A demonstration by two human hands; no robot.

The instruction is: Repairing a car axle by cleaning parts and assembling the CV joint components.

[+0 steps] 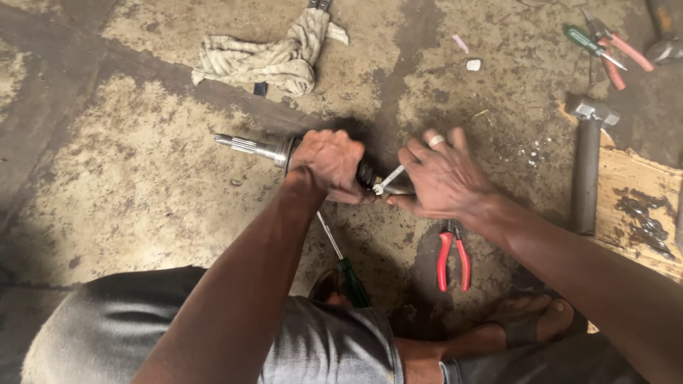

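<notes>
A metal axle shaft [249, 146] with a splined end lies across the stained concrete floor. My left hand [327, 163] is wrapped around its joint and the black rubber boot [366, 173]. My right hand [441, 174], wearing a ring, pinches the end of a white zip tie [388, 179] that sits at the boot, between the two hands. The part of the shaft under my hands is hidden.
Red-handled pliers [452, 259] and a green-handled screwdriver [343, 263] lie near my knees. A hammer [588, 163] rests by a wooden board [640, 206] at right. More pliers and a screwdriver [605, 46] lie top right; a rag [263, 60] lies beyond the shaft.
</notes>
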